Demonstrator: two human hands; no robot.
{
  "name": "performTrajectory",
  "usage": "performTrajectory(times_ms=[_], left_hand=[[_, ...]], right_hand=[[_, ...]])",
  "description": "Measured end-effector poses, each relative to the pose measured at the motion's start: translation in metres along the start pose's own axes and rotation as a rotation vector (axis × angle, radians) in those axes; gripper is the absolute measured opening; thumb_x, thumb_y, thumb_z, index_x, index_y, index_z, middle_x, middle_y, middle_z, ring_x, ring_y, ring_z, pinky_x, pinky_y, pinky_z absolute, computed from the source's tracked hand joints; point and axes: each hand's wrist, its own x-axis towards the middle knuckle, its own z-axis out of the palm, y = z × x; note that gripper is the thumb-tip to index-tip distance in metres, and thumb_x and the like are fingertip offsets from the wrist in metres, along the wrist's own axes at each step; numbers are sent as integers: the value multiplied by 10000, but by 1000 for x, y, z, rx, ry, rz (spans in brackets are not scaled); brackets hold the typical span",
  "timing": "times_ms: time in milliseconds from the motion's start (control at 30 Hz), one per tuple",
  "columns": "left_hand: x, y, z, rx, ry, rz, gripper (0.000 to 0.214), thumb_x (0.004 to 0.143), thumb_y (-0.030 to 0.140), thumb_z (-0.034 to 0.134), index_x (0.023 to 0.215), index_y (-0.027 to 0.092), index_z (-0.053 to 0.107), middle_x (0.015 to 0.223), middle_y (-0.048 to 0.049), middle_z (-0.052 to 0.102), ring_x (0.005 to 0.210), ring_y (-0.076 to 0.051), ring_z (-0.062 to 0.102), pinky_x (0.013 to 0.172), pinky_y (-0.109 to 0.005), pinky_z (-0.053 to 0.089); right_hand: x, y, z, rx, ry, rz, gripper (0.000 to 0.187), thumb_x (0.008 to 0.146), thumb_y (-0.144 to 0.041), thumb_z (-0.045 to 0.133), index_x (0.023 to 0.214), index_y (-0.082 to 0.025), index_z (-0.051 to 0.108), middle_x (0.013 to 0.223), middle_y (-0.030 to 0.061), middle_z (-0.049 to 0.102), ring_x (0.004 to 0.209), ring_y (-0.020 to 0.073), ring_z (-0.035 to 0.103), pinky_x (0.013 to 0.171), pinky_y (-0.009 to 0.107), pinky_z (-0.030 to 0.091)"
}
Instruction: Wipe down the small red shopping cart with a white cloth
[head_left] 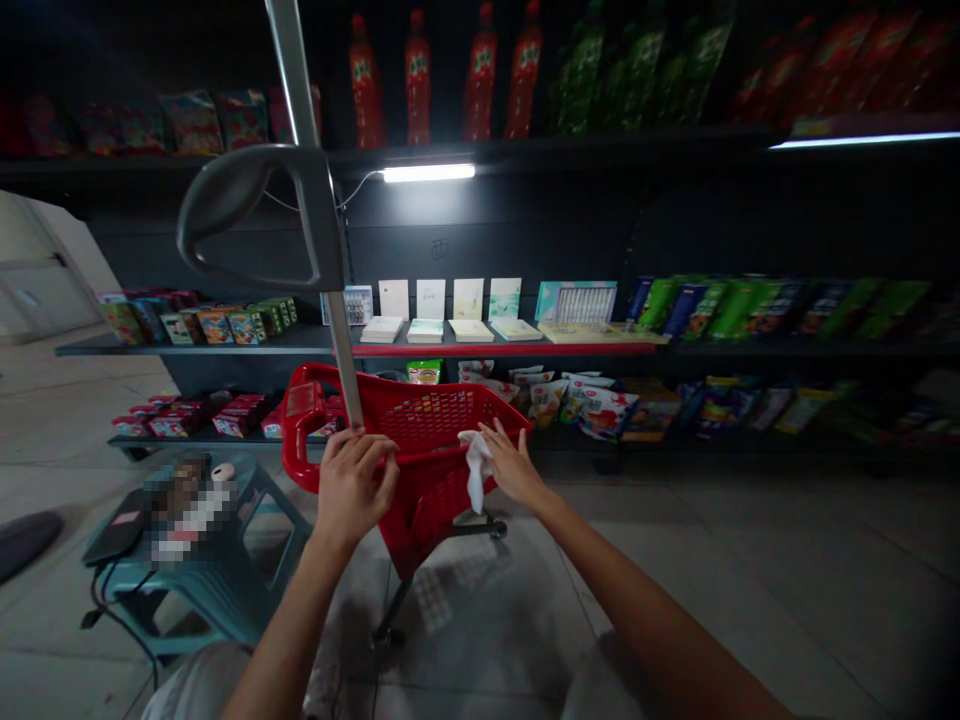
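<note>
r forearm [630,590], wht cloth [477,472] under r fingers [499,443]

Looks like a shop — shows long shelves [510,349] of bottles [481,85] and snack bags [604,412], plus a red shopping cart [442,490].

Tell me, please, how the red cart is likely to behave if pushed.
The cart would probably roll readily, since wheels show beneath it on a smooth-looking floor. It should feel fairly stiff, as it looks moulded in plastic. It may be light for its size, given the many holes in its sides.
</note>
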Motion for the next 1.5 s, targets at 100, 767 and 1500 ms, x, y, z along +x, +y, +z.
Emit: performTrajectory(times_ms=[100, 767, 1500], left_hand=[[-3, -15, -5, -30, 29, -40, 162, 958, 216, 517, 978, 224, 677, 996, -31, 754, 950, -188, 665, 985, -379, 442], [14, -44, -19, 454, -678, -273, 461, 831, 680, 610, 980, 273, 766, 803, -92, 748, 804, -313, 717, 674, -339, 450], [33, -27, 34, 513, -526, -231, 608, 1024, 551, 265, 1056, 150, 721, 850, -172, 750, 862, -325, 720, 725, -363, 424]], right_hand=[[-6, 22, 4, -29, 43, 46, 570, 996, -191, 318, 1557, -221, 414, 1651, 98, 330, 1574, 306, 149, 1196, 729, 84], [-29, 77, 15, 159, 667, 556, 557, 816, -149, 385, 1303, -161, 655, 1239, 152, 591, 1172, 254, 561, 1070, 407, 423], [-16, -154, 56, 266, 302, -261, 370, 989, -229, 551, 1330, -310, 669, 1275, 74, 628, 1225, 253, 541, 1084, 408, 490]])
